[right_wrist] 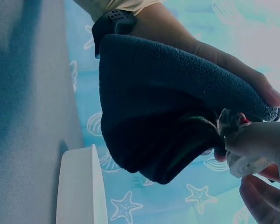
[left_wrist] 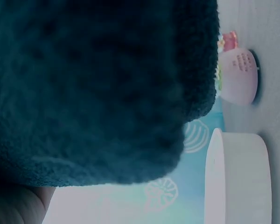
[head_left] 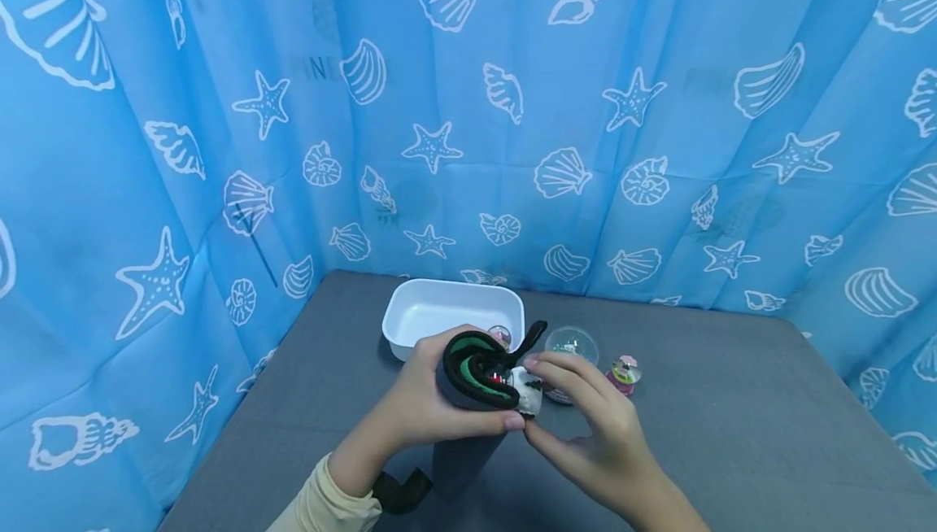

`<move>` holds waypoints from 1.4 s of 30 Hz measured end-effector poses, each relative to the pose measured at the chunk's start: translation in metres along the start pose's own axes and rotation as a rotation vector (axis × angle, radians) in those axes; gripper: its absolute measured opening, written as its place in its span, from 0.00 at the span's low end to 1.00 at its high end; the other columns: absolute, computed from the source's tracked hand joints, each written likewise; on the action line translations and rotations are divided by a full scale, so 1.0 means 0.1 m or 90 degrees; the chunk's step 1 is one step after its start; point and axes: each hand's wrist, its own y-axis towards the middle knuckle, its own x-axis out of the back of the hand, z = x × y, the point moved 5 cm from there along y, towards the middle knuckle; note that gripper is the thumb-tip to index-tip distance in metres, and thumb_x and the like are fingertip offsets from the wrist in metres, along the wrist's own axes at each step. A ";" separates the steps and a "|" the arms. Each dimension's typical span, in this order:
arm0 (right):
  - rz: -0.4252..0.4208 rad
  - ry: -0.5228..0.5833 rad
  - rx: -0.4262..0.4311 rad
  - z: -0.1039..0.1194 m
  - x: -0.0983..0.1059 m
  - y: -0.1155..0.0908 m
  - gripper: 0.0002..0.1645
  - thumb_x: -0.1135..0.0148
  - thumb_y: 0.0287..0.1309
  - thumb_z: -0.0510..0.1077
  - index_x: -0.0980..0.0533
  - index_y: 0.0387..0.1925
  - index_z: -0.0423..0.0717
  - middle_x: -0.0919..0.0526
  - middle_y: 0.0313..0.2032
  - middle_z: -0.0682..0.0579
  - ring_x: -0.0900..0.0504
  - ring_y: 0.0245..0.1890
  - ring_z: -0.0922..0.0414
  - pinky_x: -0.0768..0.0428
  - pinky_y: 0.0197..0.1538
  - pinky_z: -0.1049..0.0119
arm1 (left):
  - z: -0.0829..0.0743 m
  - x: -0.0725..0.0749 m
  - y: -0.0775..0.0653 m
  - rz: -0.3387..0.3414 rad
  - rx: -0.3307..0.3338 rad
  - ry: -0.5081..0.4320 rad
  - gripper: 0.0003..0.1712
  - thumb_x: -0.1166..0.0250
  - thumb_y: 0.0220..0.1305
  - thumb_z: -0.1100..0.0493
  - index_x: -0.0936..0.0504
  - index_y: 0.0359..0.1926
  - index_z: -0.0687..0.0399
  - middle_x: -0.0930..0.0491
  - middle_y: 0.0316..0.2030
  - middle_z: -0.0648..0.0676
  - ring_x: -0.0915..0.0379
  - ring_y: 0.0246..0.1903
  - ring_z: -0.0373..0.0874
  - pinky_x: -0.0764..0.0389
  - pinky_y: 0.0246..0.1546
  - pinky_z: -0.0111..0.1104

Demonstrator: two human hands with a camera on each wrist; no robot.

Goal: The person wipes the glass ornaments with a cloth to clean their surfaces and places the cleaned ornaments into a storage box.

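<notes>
My left hand (head_left: pixel 424 406) holds a folded dark cloth (head_left: pixel 455 385) with a green inner side and a black strap. The cloth bends around the clear dome of a small snow globe (head_left: pixel 528 394), which has something red inside. My right hand (head_left: pixel 596 418) grips the globe's white base between thumb and fingers, with the globe lying on its side. In the right wrist view, the clear dome of the snow globe (right_wrist: pixel 227 120) shows at the cloth's edge. Dark cloth (left_wrist: pixel 93 93) fills much of the left wrist view.
Behind the hands stands a white basin (head_left: pixel 410 312) with a small globe (head_left: pixel 501 335) in its right end. A larger snow globe (head_left: pixel 573 343) is right of the basin, partly behind my right hand. Farther right sits a small pink-based globe (head_left: pixel 625 373). A blue shell-patterned curtain (head_left: pixel 468 109) surrounds the grey table (head_left: pixel 732 418).
</notes>
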 end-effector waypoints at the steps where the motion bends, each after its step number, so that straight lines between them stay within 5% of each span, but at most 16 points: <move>1: 0.002 -0.002 0.000 0.00 0.00 0.00 0.28 0.38 0.74 0.58 0.18 0.60 0.41 0.14 0.55 0.45 0.15 0.54 0.58 0.18 0.57 0.78 | 0.00 0.00 0.00 -0.001 -0.002 0.000 0.35 0.15 0.52 0.57 0.19 0.60 0.46 0.13 0.51 0.53 0.15 0.52 0.47 0.14 0.58 0.40; 7: 0.007 0.003 0.007 -0.02 0.02 0.00 0.27 0.39 0.75 0.56 0.19 0.59 0.38 0.15 0.56 0.42 0.15 0.53 0.58 0.16 0.55 0.77 | -0.02 0.03 -0.01 -0.011 0.009 -0.004 0.35 0.16 0.52 0.60 0.19 0.62 0.45 0.14 0.53 0.50 0.16 0.53 0.48 0.14 0.59 0.40; 14: 0.008 0.002 0.019 -0.03 0.03 0.01 0.24 0.38 0.74 0.56 0.17 0.54 0.40 0.13 0.52 0.44 0.14 0.54 0.56 0.22 0.64 0.78 | -0.02 0.04 -0.02 -0.015 0.012 0.000 0.35 0.16 0.53 0.60 0.19 0.62 0.45 0.14 0.53 0.50 0.16 0.52 0.47 0.15 0.60 0.39; 21: -0.007 0.069 -0.002 -0.12 0.04 -0.01 0.22 0.31 0.70 0.54 0.16 0.54 0.42 0.11 0.49 0.46 0.14 0.53 0.57 0.19 0.60 0.77 | -0.02 0.02 -0.01 -0.020 -0.001 0.004 0.32 0.16 0.53 0.60 0.18 0.59 0.47 0.14 0.50 0.51 0.14 0.49 0.47 0.13 0.56 0.40; 25: 0.012 0.092 -0.040 -0.17 0.04 -0.02 0.25 0.18 0.57 0.44 0.16 0.55 0.45 0.11 0.49 0.47 0.14 0.52 0.58 0.18 0.58 0.76 | -0.03 0.02 0.00 -0.024 -0.013 0.010 0.32 0.16 0.53 0.60 0.18 0.58 0.49 0.14 0.50 0.51 0.15 0.49 0.46 0.14 0.56 0.39; 30: 0.061 0.096 -0.150 -0.20 0.05 -0.03 0.36 0.11 0.40 0.34 0.17 0.54 0.52 0.11 0.48 0.55 0.15 0.48 0.61 0.18 0.54 0.75 | -0.03 0.03 0.00 -0.022 -0.017 0.008 0.32 0.16 0.53 0.60 0.18 0.59 0.49 0.14 0.51 0.52 0.15 0.50 0.46 0.14 0.58 0.39; 42: 0.132 0.237 -0.288 -0.32 0.00 -0.08 0.25 0.18 0.53 0.36 0.17 0.52 0.52 0.12 0.37 0.55 0.15 0.32 0.57 0.13 0.37 0.63 | -0.04 0.02 -0.01 -0.009 -0.019 -0.007 0.29 0.17 0.54 0.60 0.18 0.56 0.52 0.14 0.47 0.53 0.15 0.46 0.45 0.14 0.55 0.39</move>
